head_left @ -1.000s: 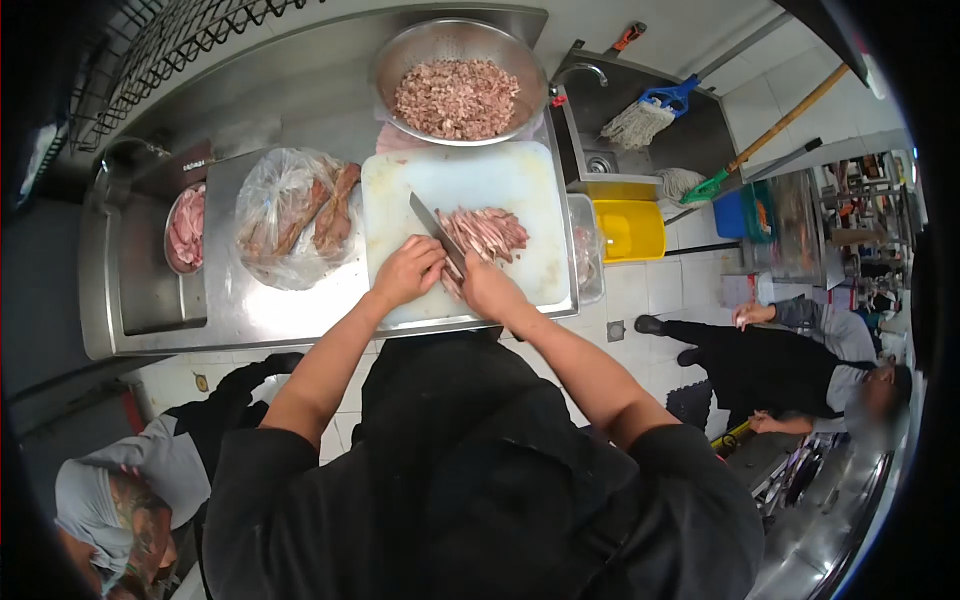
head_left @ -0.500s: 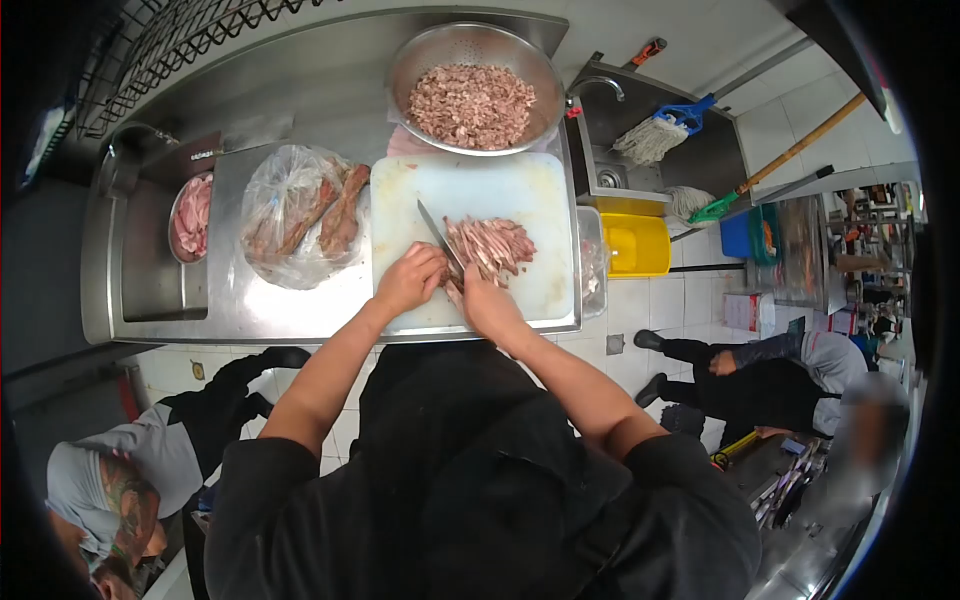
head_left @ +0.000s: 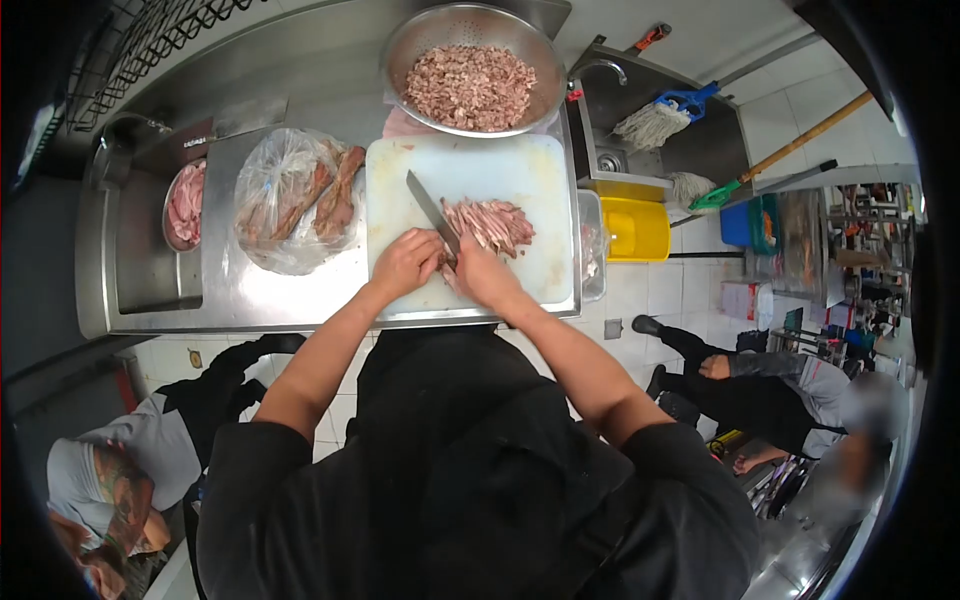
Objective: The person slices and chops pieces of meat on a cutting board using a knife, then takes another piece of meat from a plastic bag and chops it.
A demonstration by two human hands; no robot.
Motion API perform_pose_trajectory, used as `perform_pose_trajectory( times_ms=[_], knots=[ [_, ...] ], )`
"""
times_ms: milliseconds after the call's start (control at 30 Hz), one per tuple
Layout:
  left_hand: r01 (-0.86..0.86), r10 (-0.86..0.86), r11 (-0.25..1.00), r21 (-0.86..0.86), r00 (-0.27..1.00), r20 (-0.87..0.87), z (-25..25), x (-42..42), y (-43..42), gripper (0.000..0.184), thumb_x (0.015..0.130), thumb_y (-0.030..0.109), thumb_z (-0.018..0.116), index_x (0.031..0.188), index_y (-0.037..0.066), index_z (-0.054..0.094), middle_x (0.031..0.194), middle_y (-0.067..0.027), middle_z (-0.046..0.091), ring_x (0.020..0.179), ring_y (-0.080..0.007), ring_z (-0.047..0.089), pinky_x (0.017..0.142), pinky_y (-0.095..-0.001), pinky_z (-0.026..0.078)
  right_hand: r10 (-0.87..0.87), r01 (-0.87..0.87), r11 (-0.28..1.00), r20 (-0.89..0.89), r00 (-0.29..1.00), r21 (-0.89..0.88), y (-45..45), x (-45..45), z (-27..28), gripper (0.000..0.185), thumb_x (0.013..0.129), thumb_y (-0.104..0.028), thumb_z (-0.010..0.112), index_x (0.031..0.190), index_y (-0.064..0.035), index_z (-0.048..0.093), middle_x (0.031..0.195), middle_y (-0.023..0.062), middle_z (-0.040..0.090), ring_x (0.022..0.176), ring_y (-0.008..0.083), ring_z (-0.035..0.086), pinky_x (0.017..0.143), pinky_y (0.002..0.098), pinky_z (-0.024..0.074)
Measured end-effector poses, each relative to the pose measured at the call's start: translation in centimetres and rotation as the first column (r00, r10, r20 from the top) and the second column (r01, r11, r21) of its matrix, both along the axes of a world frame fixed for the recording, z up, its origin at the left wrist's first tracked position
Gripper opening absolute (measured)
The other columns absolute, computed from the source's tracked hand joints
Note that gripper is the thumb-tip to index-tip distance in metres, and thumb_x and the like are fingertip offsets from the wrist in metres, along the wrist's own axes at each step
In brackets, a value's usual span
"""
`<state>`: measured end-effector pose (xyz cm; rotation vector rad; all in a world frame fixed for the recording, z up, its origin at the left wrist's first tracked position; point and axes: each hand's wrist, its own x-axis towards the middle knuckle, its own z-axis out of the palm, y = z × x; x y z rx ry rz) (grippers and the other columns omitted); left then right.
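A white cutting board (head_left: 400,165) bears a heap of sliced meat strips (head_left: 495,224). My right hand (head_left: 482,272) is closed round the handle of a knife (head_left: 430,203), whose blade points away from me and to the left, along the left side of the strips. Just left of the blade, my left hand (head_left: 408,262) rests with its fingers curled on the board; small meat pieces show by its fingertips, but what it grips is hidden. Beyond the board stands a metal colander (head_left: 398,70) holding chopped meat (head_left: 470,88).
Left of the board lies a clear bag of meat (head_left: 290,200). A bowl of meat (head_left: 186,205) sits in the left sink (head_left: 150,285). At the right are a yellow bucket (head_left: 640,230), a mop (head_left: 650,125) and a co-worker (head_left: 750,400); another person (head_left: 150,440) is lower left.
The knife blade has shifted slightly and leans a little differently beside the strips. Both hands stay close together on the board. The co-worker at the right has moved an arm and leaned. The view has shifted slightly.
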<state>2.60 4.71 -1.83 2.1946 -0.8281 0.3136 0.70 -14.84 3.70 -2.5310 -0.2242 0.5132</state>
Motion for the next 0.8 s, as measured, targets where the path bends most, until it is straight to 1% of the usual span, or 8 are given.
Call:
perform_pose_trajectory(
  times_ms=[67, 133, 333, 400, 433, 467, 567, 800],
  knots=[
    [0.047, -0.047, 0.999, -0.001, 0.999, 0.006, 0.4, 0.4, 0.1, 0.018, 0.08, -0.001, 0.072, 0.098, -0.001, 0.069, 0.102, -0.0132, 0.067, 0.097, -0.0304, 0.065, 0.085, -0.0381, 0.054, 0.044, -0.042, 0.999, -0.077, 0.996, 0.035, -0.4, 1.3, 2.9, 0.032, 0.096, -0.02, 0.055, 0.115, 0.0046, 0.046, 0.09, 0.0334, 0.069, 0.085, 0.0535, 0.067, 0.077, 0.0607, 0.0522],
    [0.028, -0.028, 1.0, 0.003, 0.999, 0.03, 1.1, 0.5, -0.1, 0.018, 0.081, -0.001, 0.072, 0.098, -0.001, 0.069, 0.102, -0.013, 0.067, 0.097, -0.0304, 0.065, 0.085, -0.0382, 0.054, 0.026, -0.023, 0.997, -0.047, 0.999, 0.071, -0.9, 0.3, 3.4, 0.031, 0.096, -0.018, 0.056, 0.116, 0.0041, 0.046, 0.091, 0.0336, 0.069, 0.086, 0.0535, 0.067, 0.078, 0.06, 0.0524],
    [0.004, -0.004, 1.0, 0.017, 1.0, 0.006, 1.0, 0.6, -0.2, 0.017, 0.081, -0.001, 0.072, 0.098, 0.0, 0.069, 0.102, -0.0126, 0.067, 0.096, -0.0306, 0.065, 0.085, -0.0387, 0.054, 0.023, -0.034, 0.997, -0.177, 0.984, -0.063, -0.6, -2.0, 2.1, 0.03, 0.094, -0.015, 0.056, 0.116, 0.0029, 0.046, 0.092, 0.0336, 0.069, 0.086, 0.0541, 0.067, 0.077, 0.0595, 0.0528],
    [0.004, -0.005, 1.0, 0.028, 1.0, 0.007, 0.8, 0.1, -0.2, 0.018, 0.081, 0.0, 0.072, 0.098, 0.0, 0.069, 0.102, -0.0126, 0.067, 0.095, -0.0307, 0.065, 0.085, -0.0387, 0.054, 0.04, -0.04, 0.999, -0.006, 0.999, 0.028, 0.1, -0.5, 0.2, 0.027, 0.094, -0.013, 0.053, 0.115, 0.0037, 0.046, 0.09, 0.0335, 0.069, 0.084, 0.0535, 0.067, 0.075, 0.0596, 0.0528],
    [0.005, -0.005, 1.0, 0.013, 1.0, -0.015, 0.7, 0.1, -0.1, 0.017, 0.081, -0.001, 0.072, 0.098, 0.0, 0.069, 0.102, -0.0125, 0.067, 0.096, -0.0309, 0.065, 0.085, -0.0385, 0.054, 0.034, -0.037, 0.988, 0.023, 0.999, 0.152, -0.3, 0.4, -0.6, 0.024, 0.097, -0.012, 0.05, 0.11, 0.0055, 0.043, 0.082, 0.0344, 0.066, 0.08, 0.0525, 0.066, 0.072, 0.0613, 0.0491],
    [0.011, -0.011, 1.0, 0.0, 0.999, -0.032, 0.8, 0.4, 0.1, 0.017, 0.082, -0.001, 0.072, 0.098, 0.0, 0.069, 0.102, -0.0125, 0.068, 0.096, -0.031, 0.065, 0.085, -0.0384, 0.054, 0.023, -0.028, 0.987, 0.034, 0.999, 0.157, -1.0, 0.3, -1.1, 0.024, 0.097, -0.012, 0.05, 0.11, 0.0055, 0.043, 0.082, 0.0344, 0.066, 0.08, 0.0525, 0.066, 0.072, 0.0613, 0.0491],
    [-0.038, 0.034, 0.995, -0.091, 0.998, -0.049, 0.7, 0.3, 0.1, 0.015, 0.083, -0.001, 0.071, 0.097, 0.0, 0.071, 0.103, -0.0124, 0.068, 0.097, -0.0311, 0.065, 0.085, -0.0383, 0.054, 0.027, -0.027, 0.995, 0.0, 1.0, 0.096, -2.1, 0.1, 0.4, 0.025, 0.094, -0.011, 0.052, 0.112, 0.0046, 0.045, 0.086, 0.0321, 0.068, 0.082, 0.0508, 0.067, 0.073, 0.0602, 0.0521],
    [-0.102, 0.096, 0.993, -0.055, 0.99, -0.105, 1.3, -0.1, 1.1, 0.014, 0.083, -0.001, 0.071, 0.097, 0.0, 0.071, 0.104, -0.0121, 0.068, 0.099, -0.0309, 0.064, 0.084, -0.0385, 0.054, 0.13, -0.14, 0.986, -0.108, 0.986, -0.093, -1.4, -2.1, 5.2, 0.021, 0.094, -0.008, 0.049, 0.112, 0.0019, 0.045, 0.087, 0.0319, 0.069, 0.084, 0.0491, 0.069, 0.076, 0.0599, 0.0535]
  ],
)
